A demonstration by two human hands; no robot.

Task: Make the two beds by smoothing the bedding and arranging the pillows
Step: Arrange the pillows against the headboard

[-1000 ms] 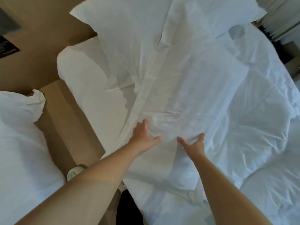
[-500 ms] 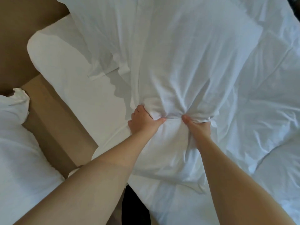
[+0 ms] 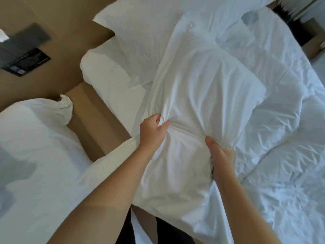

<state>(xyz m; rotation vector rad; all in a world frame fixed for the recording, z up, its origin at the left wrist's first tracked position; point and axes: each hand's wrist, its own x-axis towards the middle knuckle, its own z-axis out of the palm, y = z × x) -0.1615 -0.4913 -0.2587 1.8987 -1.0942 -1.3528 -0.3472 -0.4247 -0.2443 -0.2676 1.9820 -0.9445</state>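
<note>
Pillow gripped at its near edge by both hands; not yet set in place.

The pillow (image 3: 202, 88) lies across the bed sheet (image 3: 109, 76), partly over the rumpled duvet (image 3: 281, 138). The left hand (image 3: 153, 131) is clenched tight, fabric bunched between thumb and fingers. The right hand (image 3: 219, 154) is closed on the same edge, thumb on top, fingers hidden beneath. Judged best: filling shaken level, then the pillow laid flat beside the second pillow (image 3: 137, 32) at the head end, case drawn smooth.
</note>
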